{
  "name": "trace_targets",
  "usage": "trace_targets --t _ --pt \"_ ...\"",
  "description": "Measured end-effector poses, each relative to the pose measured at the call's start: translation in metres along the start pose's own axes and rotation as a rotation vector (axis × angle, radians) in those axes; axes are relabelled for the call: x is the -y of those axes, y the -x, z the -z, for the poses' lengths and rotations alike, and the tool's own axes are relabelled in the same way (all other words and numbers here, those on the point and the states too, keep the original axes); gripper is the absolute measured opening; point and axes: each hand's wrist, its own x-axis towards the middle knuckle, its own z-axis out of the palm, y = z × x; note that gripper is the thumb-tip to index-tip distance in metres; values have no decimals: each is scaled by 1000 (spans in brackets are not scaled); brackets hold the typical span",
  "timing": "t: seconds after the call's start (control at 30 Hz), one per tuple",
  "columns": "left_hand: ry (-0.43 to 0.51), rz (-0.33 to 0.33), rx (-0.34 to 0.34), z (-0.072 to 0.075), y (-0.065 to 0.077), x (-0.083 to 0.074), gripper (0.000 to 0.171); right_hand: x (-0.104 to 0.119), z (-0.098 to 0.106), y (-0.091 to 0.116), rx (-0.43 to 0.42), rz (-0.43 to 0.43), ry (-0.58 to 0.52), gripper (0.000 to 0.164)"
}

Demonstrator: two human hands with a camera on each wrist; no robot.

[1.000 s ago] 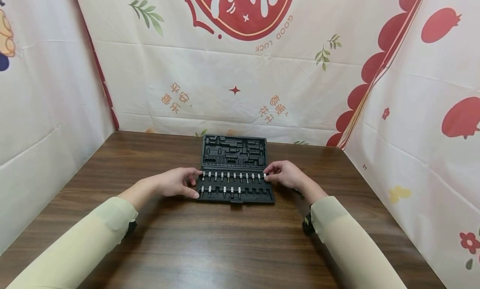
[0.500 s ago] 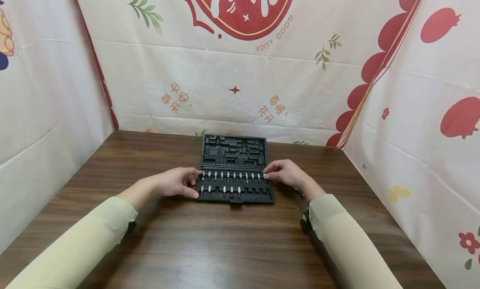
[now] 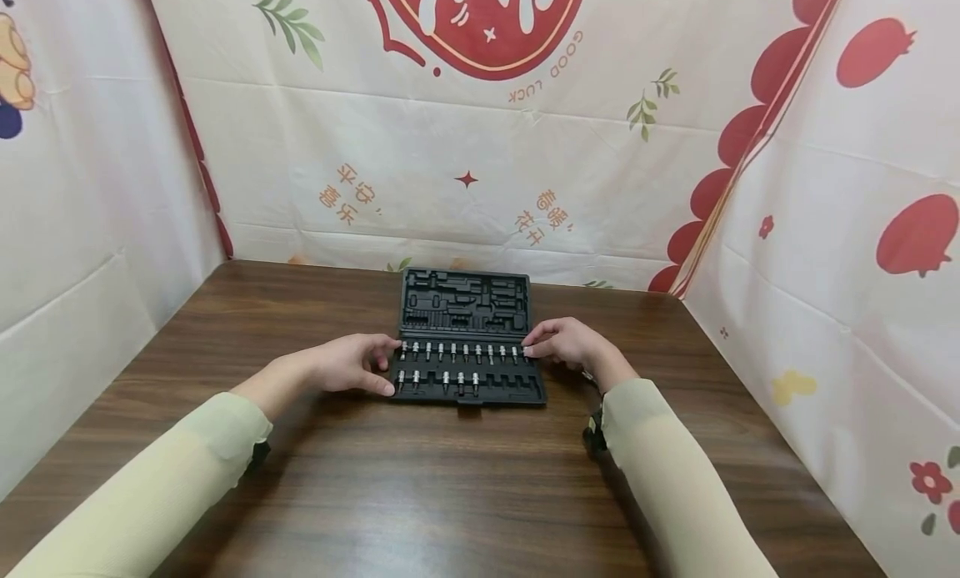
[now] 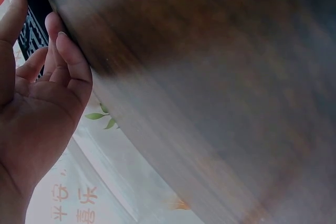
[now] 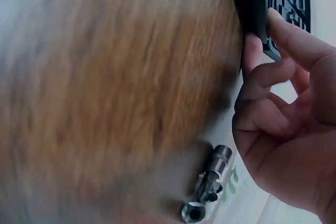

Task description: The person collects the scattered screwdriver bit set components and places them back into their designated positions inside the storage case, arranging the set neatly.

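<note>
An open black bit-socket case (image 3: 465,303) lies on the table, its moulded lid at the back. Silver bit sockets (image 3: 453,353) stretch along the upper row; fewer (image 3: 461,384) sit at the left of the lower row. My left hand (image 3: 348,364) rests against the case's left side, thumb at the front corner, fingers loosely bent. At the right end of the upper row, my right hand (image 3: 573,346) pinches a bit socket, mostly hidden by thumb and fingertips. In the right wrist view the right hand's lower fingers are curled beside the case wall.
Beside my right wrist, loose silver bit sockets (image 5: 219,158) lie on the brown wooden table (image 3: 420,495). Patterned cloth (image 3: 465,128) encloses the table at the back and on both sides.
The right forearm and wrist have swung slightly left, and the bit socket at the right fingertips is more covered. The left hand keeps its place at the case.
</note>
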Motion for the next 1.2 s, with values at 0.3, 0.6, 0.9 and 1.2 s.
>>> trace_targets --t 0.3,0.6,0.9,1.2 --pt "-10 9 3 1 0 0 84 2 -2 -2 -30 -87 -47 23" --pt "-13 10 2 0 -1 1 84 5 0 -4 -28 -140 -61 29" --pt "-13 12 -2 1 0 1 83 6 -1 -6 -33 -143 -83 28" --pt "-7 -4 -5 -1 0 0 83 1 0 -5 47 -49 -79 37"
